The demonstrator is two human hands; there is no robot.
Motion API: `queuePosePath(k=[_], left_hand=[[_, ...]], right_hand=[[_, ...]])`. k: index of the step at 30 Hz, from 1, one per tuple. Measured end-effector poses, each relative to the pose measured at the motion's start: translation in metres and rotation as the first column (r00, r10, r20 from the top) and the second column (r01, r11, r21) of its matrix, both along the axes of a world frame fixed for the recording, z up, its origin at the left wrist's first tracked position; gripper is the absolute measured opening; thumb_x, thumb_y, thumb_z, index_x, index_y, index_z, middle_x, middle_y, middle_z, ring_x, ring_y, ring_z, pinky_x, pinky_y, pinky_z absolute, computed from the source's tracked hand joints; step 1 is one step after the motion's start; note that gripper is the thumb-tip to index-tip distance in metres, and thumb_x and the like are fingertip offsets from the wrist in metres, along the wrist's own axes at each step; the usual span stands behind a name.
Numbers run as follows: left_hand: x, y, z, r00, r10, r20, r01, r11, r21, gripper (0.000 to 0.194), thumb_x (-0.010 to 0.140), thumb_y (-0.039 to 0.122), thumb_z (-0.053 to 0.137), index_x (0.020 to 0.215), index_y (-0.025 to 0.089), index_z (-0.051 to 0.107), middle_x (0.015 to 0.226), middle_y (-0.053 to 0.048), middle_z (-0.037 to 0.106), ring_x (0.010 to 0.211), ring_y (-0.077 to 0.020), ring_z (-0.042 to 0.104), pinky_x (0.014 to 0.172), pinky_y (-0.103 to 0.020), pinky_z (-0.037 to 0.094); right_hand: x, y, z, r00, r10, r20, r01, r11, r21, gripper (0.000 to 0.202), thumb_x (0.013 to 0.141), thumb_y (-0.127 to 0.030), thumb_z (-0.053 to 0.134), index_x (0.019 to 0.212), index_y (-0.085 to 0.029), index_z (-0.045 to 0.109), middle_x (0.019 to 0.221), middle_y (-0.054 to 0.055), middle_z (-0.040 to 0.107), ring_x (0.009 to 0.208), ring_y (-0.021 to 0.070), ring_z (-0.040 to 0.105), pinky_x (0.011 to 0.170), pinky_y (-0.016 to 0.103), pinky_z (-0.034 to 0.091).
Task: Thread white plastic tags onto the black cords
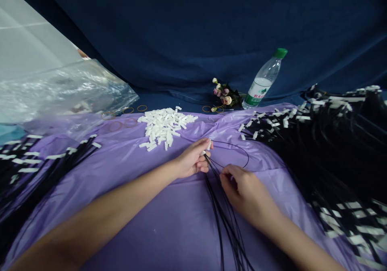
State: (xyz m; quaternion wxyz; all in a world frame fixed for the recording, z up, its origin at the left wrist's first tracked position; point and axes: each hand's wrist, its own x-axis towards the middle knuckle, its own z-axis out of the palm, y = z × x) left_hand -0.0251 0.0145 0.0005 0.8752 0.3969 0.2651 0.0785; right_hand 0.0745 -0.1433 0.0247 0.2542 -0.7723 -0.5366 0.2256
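Work surface: crinkled purple sheet [169, 218] spread over the table, dark blue cloth [193, 33] draped behind as backdrop and under the sheet's far edge.

Left hand [192, 160]: fingers curled closed, pinching a small white clip [209, 145] at the top end of a bundle of thin black cords [225, 218]. Bundle runs from that hand down toward the near edge, mid-sheet.

Right hand [244, 190]: thumb and forefinger pinched on one cord, just right of the bundle; that cord loops [242, 150] out beyond both hands.

Loose pile of clips [165, 126] sits beyond the left hand. Finished cords with white tags heaped far right [338, 150] and far left [36, 162].

Clear plastic bag [66, 89] at left rear. Rubber bands [134, 109] on the blue cloth. Small bunch of flowers [225, 95] beside a green-capped water bottle [264, 79], leaning, at the rear.
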Motion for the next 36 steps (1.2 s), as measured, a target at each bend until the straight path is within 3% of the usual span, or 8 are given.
queuePosePath(k=[4, 8, 11, 14, 20, 26, 30, 36], left_hand=[[0.000, 0.001, -0.001, 1.000, -0.003, 0.004, 0.003, 1.000, -0.018, 0.021, 0.089, 0.042, 0.053, 0.084, 0.022, 0.049, 0.052, 0.009, 0.033, 0.035, -0.0024, 0.021, 0.039, -0.017, 0.026], [0.000, 0.000, 0.001, 1.000, -0.005, -0.012, 0.005, 1.000, -0.006, 0.022, 0.087, 0.043, 0.055, 0.084, 0.022, 0.049, 0.052, 0.009, 0.034, 0.035, -0.0025, 0.021, 0.039, -0.018, 0.025], [0.000, -0.001, 0.002, 1.000, -0.014, -0.014, 0.014, 1.000, -0.005, 0.022, 0.087, 0.042, 0.056, 0.083, 0.022, 0.049, 0.051, 0.009, 0.034, 0.035, -0.0026, 0.021, 0.039, -0.018, 0.023], [0.000, -0.001, 0.001, 0.999, -0.036, -0.003, 0.036, 0.999, -0.012, 0.021, 0.087, 0.041, 0.057, 0.082, 0.022, 0.049, 0.050, 0.009, 0.033, 0.035, -0.0028, 0.021, 0.039, -0.018, 0.023], [0.000, -0.001, -0.002, 0.999, -0.048, 0.011, 0.048, 0.999, 0.007, 0.020, 0.087, 0.039, 0.058, 0.081, 0.021, 0.050, 0.054, 0.008, 0.035, 0.034, -0.0017, 0.021, 0.037, -0.018, 0.024], [-0.001, -0.002, -0.001, 0.997, -0.074, 0.035, 0.072, 0.996, 0.046, 0.021, 0.087, 0.040, 0.058, 0.081, 0.021, 0.051, 0.056, 0.009, 0.036, 0.034, -0.0007, 0.022, 0.038, -0.017, 0.026], [-0.002, -0.003, 0.001, 0.995, -0.089, 0.038, 0.085, 0.992, 0.088, 0.021, 0.087, 0.040, 0.058, 0.082, 0.020, 0.051, 0.060, 0.008, 0.039, 0.035, 0.0002, 0.025, 0.039, -0.018, 0.028], [-0.002, -0.005, 0.000, 0.994, -0.095, 0.046, 0.089, 0.989, 0.121, 0.020, 0.087, 0.039, 0.057, 0.083, 0.020, 0.051, 0.059, 0.009, 0.039, 0.035, -0.0001, 0.025, 0.038, -0.017, 0.028]], right_hand=[[0.008, 0.003, 0.003, 0.910, -0.077, -0.407, 0.100, 0.994, 0.036, 0.016, 0.092, -0.033, 0.042, 0.082, -0.021, 0.047, 0.056, -0.004, 0.049, 0.047, 0.0110, 0.043, 0.047, 0.023, 0.029], [0.021, 0.006, 0.013, 0.439, -0.112, -0.892, 0.253, 0.967, 0.003, 0.018, 0.083, -0.037, 0.058, 0.089, -0.021, 0.051, 0.059, -0.006, 0.050, 0.042, 0.0079, 0.041, 0.042, 0.021, 0.031], [0.032, 0.006, 0.022, 0.064, 0.001, -0.998, 0.447, 0.894, 0.029, 0.017, 0.077, -0.034, 0.060, 0.086, -0.020, 0.057, 0.074, -0.001, 0.058, 0.054, 0.0105, 0.052, 0.051, 0.024, 0.043], [0.042, 0.004, 0.029, -0.085, 0.145, -0.986, 0.673, 0.738, 0.051, 0.029, 0.077, -0.042, 0.049, 0.089, -0.019, 0.062, 0.080, 0.003, 0.060, 0.064, 0.0140, 0.057, 0.058, 0.029, 0.049], [0.050, 0.003, 0.033, 0.057, 0.130, -0.990, 0.863, 0.492, 0.115, 0.024, 0.089, -0.034, 0.046, 0.084, -0.018, 0.064, 0.065, -0.002, 0.054, 0.053, 0.0087, 0.049, 0.052, 0.024, 0.045], [0.049, 0.004, 0.035, 0.248, 0.086, -0.965, 0.867, 0.425, 0.260, 0.020, 0.083, -0.039, 0.064, 0.079, -0.020, 0.064, 0.077, -0.004, 0.057, 0.067, 0.0078, 0.057, 0.063, 0.023, 0.050], [0.045, -0.001, 0.035, 0.330, 0.138, -0.934, 0.736, 0.582, 0.346, 0.024, 0.075, -0.038, 0.073, 0.095, -0.025, 0.068, 0.062, -0.007, 0.051, 0.053, 0.0065, 0.050, 0.054, 0.021, 0.048], [0.031, -0.006, 0.017, 0.823, -0.125, -0.554, 0.409, 0.806, 0.427, 0.011, 0.079, -0.031, 0.069, 0.081, -0.021, 0.069, 0.051, -0.005, 0.048, 0.043, 0.0070, 0.039, 0.041, 0.021, 0.030]])
